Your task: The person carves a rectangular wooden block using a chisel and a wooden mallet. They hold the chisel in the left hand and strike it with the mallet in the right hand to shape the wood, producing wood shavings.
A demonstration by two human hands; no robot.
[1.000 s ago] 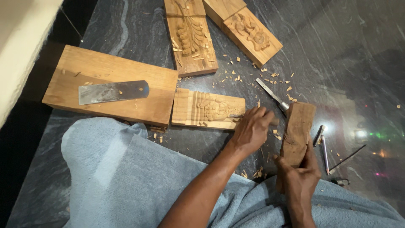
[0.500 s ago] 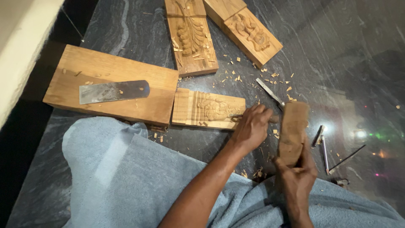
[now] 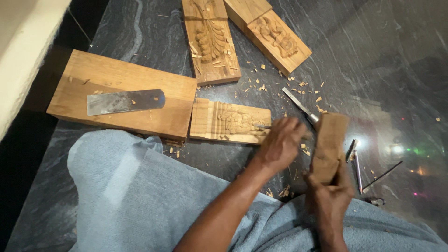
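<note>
The left hand point(image 3: 280, 144) is clenched around a thin chisel point(image 3: 262, 126), of which only the metal tip shows past the fingers point(image 3: 291, 128); the tip rests on the right end of a small carved panel point(image 3: 229, 121). That panel lies flat on the dark stone floor point(image 3: 140, 28), just in front of the person's lap, which is covered by a grey-blue cloth point(image 3: 140, 200). The right hand point(image 3: 330, 198) grips the lower end of a wooden mallet block point(image 3: 329, 144), held upright just to the right of the left hand, its fingers wrapped tight around the wood.

Touching the panel's left end is a thick plain plank point(image 3: 177, 98), and a broad flat blade point(image 3: 125, 101) lies along its top. Farther off, two more carved panels sit side by side: a long one point(image 3: 211, 39) with a leafy relief and loose shavings on it, and a shorter one point(image 3: 279, 39) set at an angle. A second chisel point(image 3: 298, 105) lies on the floor between these and the mallet (its handle end is hidden behind the block). A few slim tools point(image 3: 355, 163) lie right of the mallet, and wood chips point(image 3: 261, 86) are scattered across the floor around the work.
</note>
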